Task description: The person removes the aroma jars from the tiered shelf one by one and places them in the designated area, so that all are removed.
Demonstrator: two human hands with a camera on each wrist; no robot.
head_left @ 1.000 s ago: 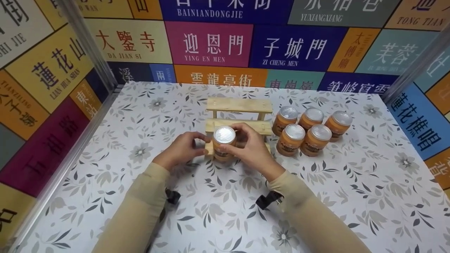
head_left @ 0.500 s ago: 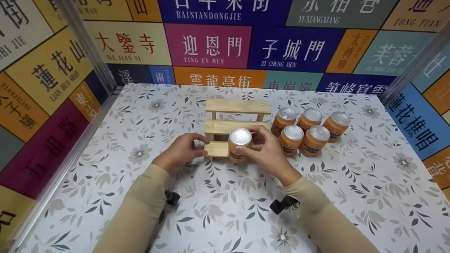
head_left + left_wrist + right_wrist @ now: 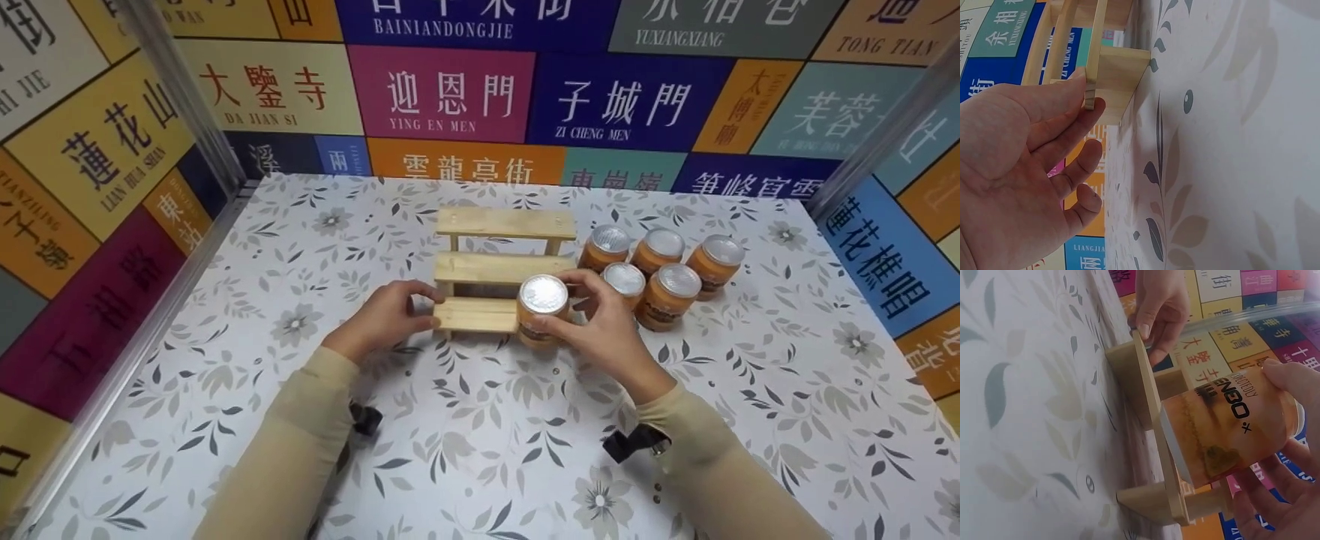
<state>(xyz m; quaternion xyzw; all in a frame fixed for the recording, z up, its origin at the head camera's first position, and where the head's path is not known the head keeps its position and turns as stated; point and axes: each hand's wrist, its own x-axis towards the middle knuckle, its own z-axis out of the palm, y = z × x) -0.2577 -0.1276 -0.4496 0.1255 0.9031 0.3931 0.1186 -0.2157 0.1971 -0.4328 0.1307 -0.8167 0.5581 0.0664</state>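
My right hand [image 3: 607, 322] grips an orange can [image 3: 543, 311] with a silver lid, thumb on the near side and fingers behind. In the right wrist view that can [image 3: 1230, 427] stands tilted in the picture, its base at the bottom step. A three-step wooden rack [image 3: 476, 315] stands in front of me, and the can is at the right part of its lowest step. My left hand [image 3: 386, 319] holds the left end of that step. In the left wrist view, thumb and index finger of the left hand [image 3: 1033, 140] pinch the step's edge [image 3: 1092, 84].
Several more orange cans [image 3: 671, 296] with silver lids stand grouped on the table to the right of the rack. Patterned cloth covers the table [image 3: 480, 450]. A wall of coloured sign panels [image 3: 442, 94] rises behind, with side panels left and right.
My right hand has moved to the right with the can, along the rack's lowest step from its left part to its right part. The left hand stays at the step's left end.
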